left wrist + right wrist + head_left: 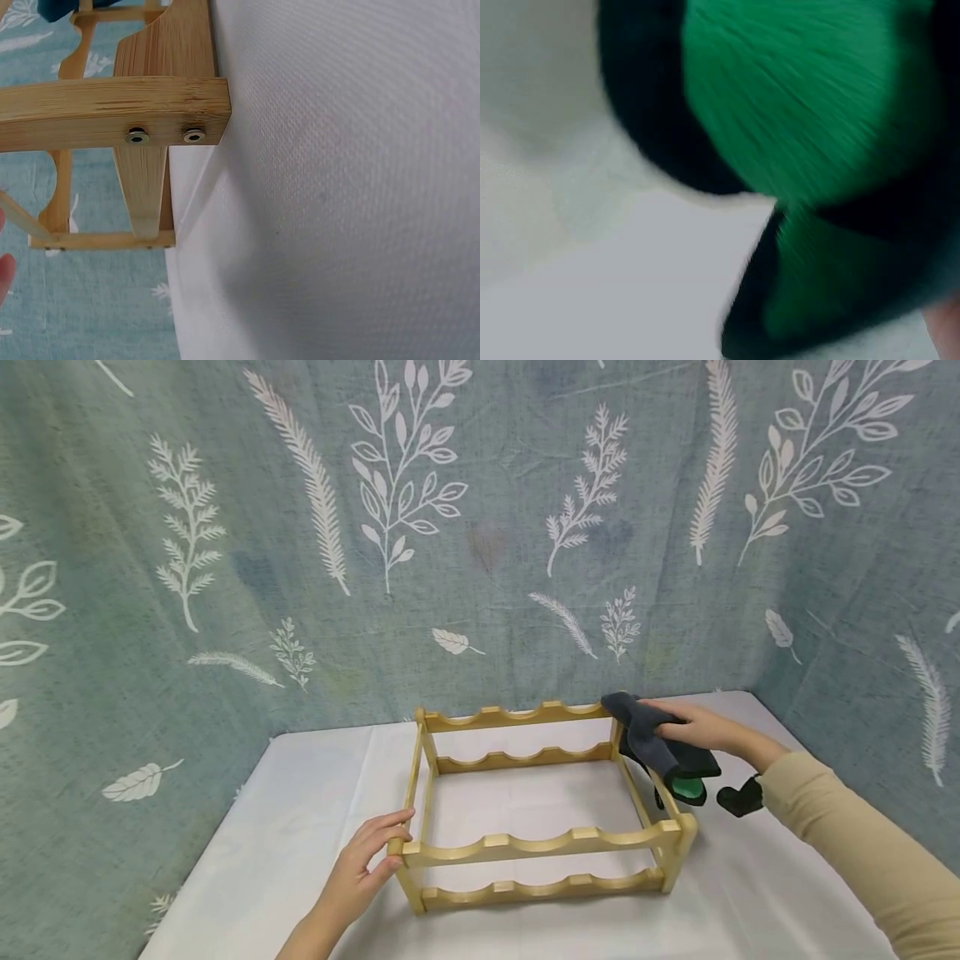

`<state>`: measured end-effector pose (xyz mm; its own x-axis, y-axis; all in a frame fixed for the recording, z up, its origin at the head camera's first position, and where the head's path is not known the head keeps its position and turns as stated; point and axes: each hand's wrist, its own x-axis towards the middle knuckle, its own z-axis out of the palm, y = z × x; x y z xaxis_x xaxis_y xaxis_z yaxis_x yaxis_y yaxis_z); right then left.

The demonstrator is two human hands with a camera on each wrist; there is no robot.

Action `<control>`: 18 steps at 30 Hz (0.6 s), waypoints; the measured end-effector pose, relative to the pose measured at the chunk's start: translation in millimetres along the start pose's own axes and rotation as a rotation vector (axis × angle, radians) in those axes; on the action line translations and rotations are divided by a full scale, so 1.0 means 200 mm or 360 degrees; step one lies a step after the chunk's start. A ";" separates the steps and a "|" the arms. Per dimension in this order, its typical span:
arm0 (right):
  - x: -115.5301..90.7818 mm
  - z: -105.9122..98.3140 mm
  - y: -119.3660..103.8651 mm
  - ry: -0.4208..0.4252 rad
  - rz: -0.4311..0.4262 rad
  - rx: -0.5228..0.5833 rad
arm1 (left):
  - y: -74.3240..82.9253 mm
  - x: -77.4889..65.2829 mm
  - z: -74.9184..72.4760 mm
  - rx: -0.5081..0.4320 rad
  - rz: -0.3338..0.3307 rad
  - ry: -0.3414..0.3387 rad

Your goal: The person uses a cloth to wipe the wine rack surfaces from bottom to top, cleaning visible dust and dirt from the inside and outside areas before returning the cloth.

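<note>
A light wooden rack [577,840] with scalloped rails stands on the white-covered table. My left hand [352,872] grips its front left corner, fingers over the side and thumb near the front. Two bolt heads show on the rack's end piece [97,112] in the left wrist view. At the rack's right side, my right hand [701,727] grips a dark cloth item [645,727] that lies over the side rail. Its green, fuzzy-looking patch [795,97] fills much of the right wrist view. The item's exact kind cannot be told.
A small dark piece [738,797] shows beside the right sleeve [840,827]; whether it joins the cloth item is unclear. Behind the table [292,810] hangs a blue-green curtain [495,585] with white leaf prints, which also covers both sides.
</note>
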<state>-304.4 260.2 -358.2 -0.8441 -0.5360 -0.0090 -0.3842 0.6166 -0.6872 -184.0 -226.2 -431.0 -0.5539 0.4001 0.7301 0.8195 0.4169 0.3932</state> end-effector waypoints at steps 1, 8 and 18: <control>0.00 0.00 -0.01 -0.0016 0.0026 -0.0003 | 0.00 0.00 0.00 0.0000 0.0001 -0.0003; 0.00 0.04 -0.06 -0.0042 0.0013 -0.0120 | 0.00 0.00 0.00 0.0007 0.0001 0.0012; 0.00 0.05 -0.08 -0.0033 0.0123 -0.0142 | -0.03 0.01 -0.02 0.0036 -0.0038 -0.0018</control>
<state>-295.2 244.3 -354.2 -0.8651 -0.4961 -0.0749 -0.3509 0.7049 -0.6164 -188.9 -230.7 -430.7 -0.5747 0.3989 0.7145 0.8027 0.4446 0.3974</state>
